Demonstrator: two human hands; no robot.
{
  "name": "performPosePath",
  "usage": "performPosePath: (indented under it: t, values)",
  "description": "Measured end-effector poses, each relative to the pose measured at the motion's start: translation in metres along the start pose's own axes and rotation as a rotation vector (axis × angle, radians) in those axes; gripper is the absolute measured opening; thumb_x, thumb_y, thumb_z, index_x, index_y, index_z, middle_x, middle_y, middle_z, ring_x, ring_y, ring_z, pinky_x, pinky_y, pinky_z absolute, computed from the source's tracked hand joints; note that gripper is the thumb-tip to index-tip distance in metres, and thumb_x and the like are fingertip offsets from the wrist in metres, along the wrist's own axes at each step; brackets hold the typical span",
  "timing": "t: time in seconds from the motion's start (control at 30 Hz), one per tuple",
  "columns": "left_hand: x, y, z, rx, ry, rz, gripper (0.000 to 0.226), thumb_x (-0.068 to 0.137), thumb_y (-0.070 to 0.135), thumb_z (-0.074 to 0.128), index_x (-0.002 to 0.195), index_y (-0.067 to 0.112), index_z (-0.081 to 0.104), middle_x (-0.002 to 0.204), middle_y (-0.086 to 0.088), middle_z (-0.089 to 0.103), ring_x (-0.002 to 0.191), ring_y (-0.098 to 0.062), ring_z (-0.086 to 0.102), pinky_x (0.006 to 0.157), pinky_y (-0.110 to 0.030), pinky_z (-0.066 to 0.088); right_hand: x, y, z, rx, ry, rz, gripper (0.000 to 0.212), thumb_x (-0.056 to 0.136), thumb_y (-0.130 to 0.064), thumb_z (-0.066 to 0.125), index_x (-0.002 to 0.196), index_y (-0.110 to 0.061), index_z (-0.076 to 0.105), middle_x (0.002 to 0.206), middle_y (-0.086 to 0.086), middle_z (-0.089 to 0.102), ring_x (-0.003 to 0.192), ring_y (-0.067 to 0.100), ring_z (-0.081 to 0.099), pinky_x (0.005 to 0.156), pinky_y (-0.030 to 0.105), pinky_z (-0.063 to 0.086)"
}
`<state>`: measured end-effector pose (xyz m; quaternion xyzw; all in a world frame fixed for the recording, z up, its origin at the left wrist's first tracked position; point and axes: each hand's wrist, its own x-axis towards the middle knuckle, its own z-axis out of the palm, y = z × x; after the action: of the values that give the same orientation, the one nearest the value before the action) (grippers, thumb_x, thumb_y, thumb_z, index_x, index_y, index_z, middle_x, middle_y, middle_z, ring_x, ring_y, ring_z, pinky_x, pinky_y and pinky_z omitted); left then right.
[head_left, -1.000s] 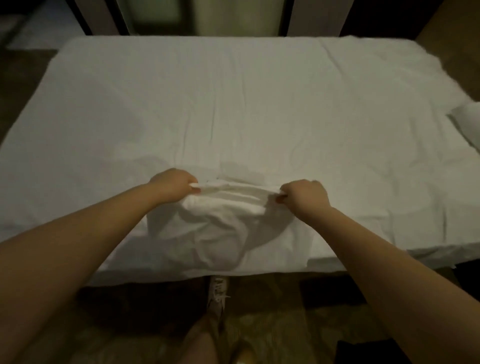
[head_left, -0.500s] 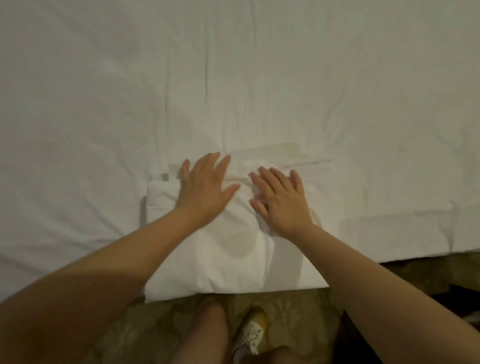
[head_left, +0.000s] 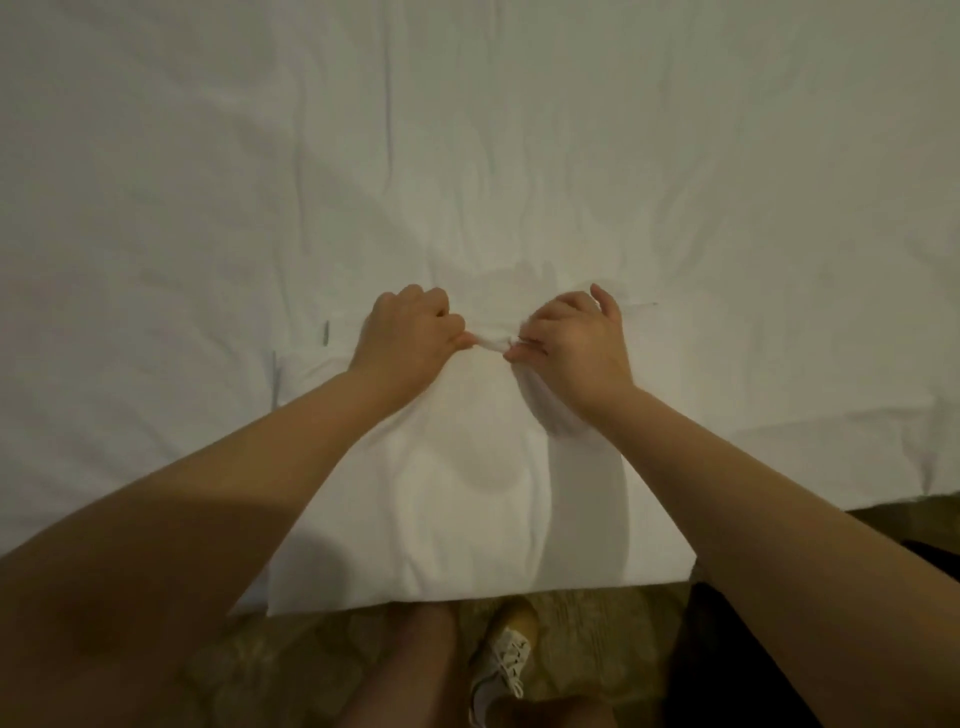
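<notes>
Cloth (head_left: 467, 499) now in two-handed pinch

readable text: none | folded white cloth (head_left: 467, 493): no lettering legible | bed sheet (head_left: 208, 156): same | shoe (head_left: 501, 670) below the cloth: markings too blurred

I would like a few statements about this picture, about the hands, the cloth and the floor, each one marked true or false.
1. The left hand and the right hand both pinch the far edge of the folded white cloth. True.
2. A pale laced shoe shows on the patterned floor. True.
3. The folded white cloth lies on the floor. False: it lies on the white sheet, at its near edge.
4. The left hand lies flat with straight fingers. False: its fingers are curled and pinch the fabric.
</notes>
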<state>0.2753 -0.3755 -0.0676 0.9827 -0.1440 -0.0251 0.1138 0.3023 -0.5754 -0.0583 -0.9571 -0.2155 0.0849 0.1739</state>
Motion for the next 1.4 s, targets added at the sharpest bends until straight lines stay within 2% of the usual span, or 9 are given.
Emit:
performPosePath:
  t: [0.1, 0.2, 0.43, 0.53, 0.67, 0.87, 1.03, 1.17, 1.4]
  values:
    - [0.003, 0.004, 0.019, -0.098, -0.191, -0.197, 0.031, 0.091, 0.038, 0.054, 0.102, 0.014, 0.07, 0.128, -0.006, 0.051, 0.112, -0.03, 0.045, 0.088, -0.038, 0.03, 0.021, -0.006, 0.006, 0.066, -0.365, 0.094, 0.062, 0.075, -0.048, 0.07, 0.13, -0.027, 0.05, 0.14, -0.002, 0.042, 0.13, 0.023, 0.038, 0.111, 0.04, 0.022]
    - [0.004, 0.005, 0.021, -0.161, -0.221, -0.269, 0.044, 0.09, 0.042, 0.054, 0.119, 0.009, 0.053, 0.125, -0.011, 0.053, 0.111, -0.031, 0.047, 0.091, -0.038, 0.031, 0.029, -0.013, 0.004, 0.008, -0.567, 0.077, 0.094, 0.066, -0.066, 0.07, 0.143, -0.025, 0.032, 0.143, 0.0, 0.039, 0.13, 0.024, 0.037, 0.107, 0.038, 0.03]
    - [0.0, 0.003, -0.012, -0.293, -0.684, -0.202, 0.044, 0.098, 0.048, 0.032, 0.114, 0.022, 0.064, 0.12, -0.004, 0.064, 0.108, -0.024, 0.056, 0.089, -0.032, 0.039, 0.023, -0.03, -0.013, -0.041, -0.948, 0.086, 0.085, 0.064, -0.069, 0.07, 0.132, -0.022, 0.051, 0.128, -0.001, 0.057, 0.12, 0.022, 0.051, 0.094, 0.032, 0.04]
    - [-0.019, 0.016, -0.028, -0.232, -0.661, -0.183, 0.054, 0.094, 0.058, 0.032, 0.109, 0.021, 0.069, 0.114, -0.003, 0.067, 0.103, -0.021, 0.059, 0.088, -0.032, 0.043, 0.006, -0.041, -0.026, 0.055, -0.956, 0.074, 0.076, 0.067, -0.059, 0.074, 0.129, -0.019, 0.055, 0.125, 0.001, 0.059, 0.116, 0.023, 0.054, 0.087, 0.028, 0.037]
    - [-0.029, 0.052, -0.06, -0.064, -0.488, -0.065, 0.082, 0.07, 0.071, 0.006, 0.099, 0.027, 0.069, 0.105, 0.001, 0.069, 0.095, -0.019, 0.061, 0.074, -0.028, 0.039, -0.034, -0.043, -0.062, 0.202, -0.859, 0.079, 0.044, 0.071, -0.046, 0.077, 0.103, -0.016, 0.067, 0.1, 0.005, 0.065, 0.09, 0.022, 0.059, 0.074, 0.028, 0.041]
    - [0.032, 0.151, -0.143, 0.048, -0.418, 0.142, 0.051, 0.096, 0.055, 0.03, 0.088, 0.019, 0.065, 0.092, 0.0, 0.067, 0.087, -0.02, 0.06, 0.072, -0.03, 0.037, -0.104, 0.002, -0.17, 0.387, -0.533, 0.202, 0.034, 0.071, -0.045, 0.076, 0.087, -0.016, 0.068, 0.088, 0.001, 0.067, 0.083, 0.019, 0.06, 0.072, 0.031, 0.046]
    - [0.089, 0.266, -0.202, 0.174, 0.002, 0.231, 0.065, 0.087, 0.059, 0.013, 0.109, 0.025, 0.064, 0.113, 0.005, 0.063, 0.108, -0.018, 0.053, 0.095, -0.035, 0.03, -0.157, 0.07, -0.287, 0.436, -0.232, 0.339, 0.033, 0.072, -0.039, 0.077, 0.095, -0.016, 0.071, 0.095, 0.003, 0.069, 0.088, 0.021, 0.061, 0.076, 0.031, 0.045]
    - [0.114, 0.352, -0.229, 0.002, 0.342, 0.302, 0.055, 0.085, 0.047, 0.032, 0.118, 0.012, 0.058, 0.121, -0.012, 0.06, 0.11, -0.033, 0.058, 0.093, -0.046, 0.043, -0.21, 0.132, -0.367, 0.484, 0.042, 0.489, 0.033, 0.065, -0.042, 0.082, 0.081, -0.015, 0.072, 0.082, 0.002, 0.071, 0.08, 0.018, 0.064, 0.073, 0.032, 0.049]
    - [0.168, 0.453, -0.211, -0.276, 0.139, 0.281, 0.073, 0.087, 0.065, 0.028, 0.149, 0.028, 0.016, 0.156, 0.0, 0.016, 0.14, -0.021, 0.023, 0.108, -0.038, 0.03, -0.25, 0.23, -0.435, 0.44, 0.337, 0.664, 0.048, 0.062, -0.055, 0.078, 0.086, -0.015, 0.069, 0.083, 0.001, 0.069, 0.081, 0.019, 0.062, 0.073, 0.035, 0.05]
